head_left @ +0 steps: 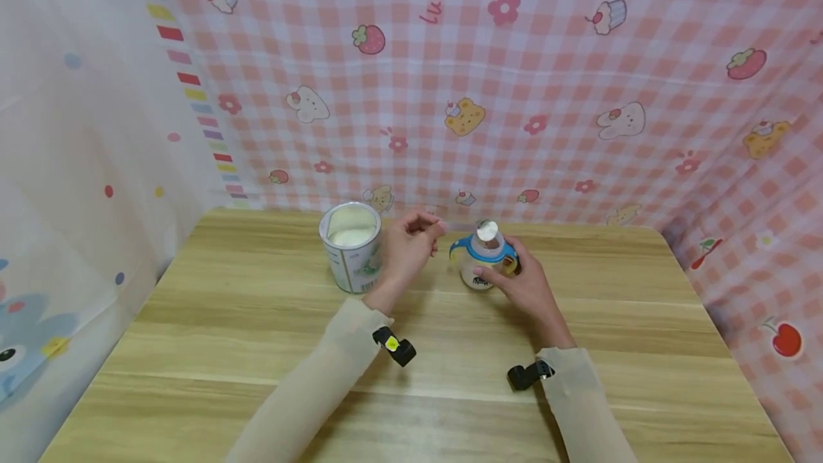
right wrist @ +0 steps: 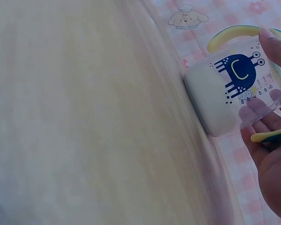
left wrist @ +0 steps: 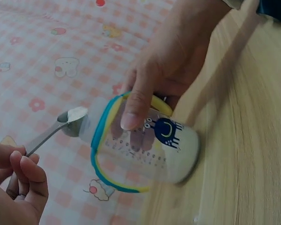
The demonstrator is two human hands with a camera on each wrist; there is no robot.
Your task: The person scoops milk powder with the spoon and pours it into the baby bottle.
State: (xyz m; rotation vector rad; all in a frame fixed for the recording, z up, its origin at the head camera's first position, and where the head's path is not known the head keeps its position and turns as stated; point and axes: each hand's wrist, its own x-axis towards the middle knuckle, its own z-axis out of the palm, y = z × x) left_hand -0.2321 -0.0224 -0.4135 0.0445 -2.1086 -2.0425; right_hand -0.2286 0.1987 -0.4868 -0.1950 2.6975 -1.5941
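Observation:
My left hand (head_left: 408, 245) pinches the handle of a clear measuring scoop (left wrist: 74, 121) between thumb and fingers. White powder (head_left: 487, 230) heaps in the scoop's bowl, which sits right at the open mouth of a baby bottle (left wrist: 145, 145). The bottle has a blue and yellow ring with two handles and a dark blue printed creature, and whitish contents fill its lower part. It stands on the table, where my right hand (head_left: 524, 281) grips it round the side, thumb in front and fingers behind, as the right wrist view also shows.
An open tin (head_left: 356, 270) with white powder inside stands to the left of my left hand. The wooden table (head_left: 450, 406) runs back to a pink checked cloth (head_left: 411, 91) hanging behind it. A pale curtain (head_left: 77, 127) hangs on the left.

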